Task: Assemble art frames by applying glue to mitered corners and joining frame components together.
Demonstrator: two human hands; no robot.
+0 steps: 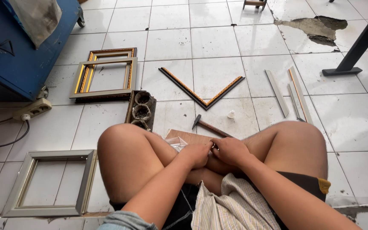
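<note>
The person sits cross-legged on a glossy white tiled floor point(218, 40), bare knees raised to either side. Both hands meet low between the shins: the left hand point(197, 153) and the right hand point(231, 150) are curled knuckle to knuckle, fingers bent tight around something small that stays hidden, so what they pinch cannot be told. Just beside the left hand a crinkled clear plastic bag point(176, 142) lies on a flat brown wooden board point(188, 136).

Beyond the board rests a hammer point(208, 125) with a dark metal head and a reddish wooden handle, angled toward the right hand. Farther out lies a V-shaped joined corner of dark moulding point(201, 89) with a beaded gold inner edge. To its left, two ornate gold-and-dark frames point(103, 74) are stacked, and near them a narrow tray of three round cups point(141, 110) holds greyish matter. A plain silver-grey frame point(52, 183) lies by the left knee. Loose pale moulding strips point(288, 91) lie to the right.
</note>
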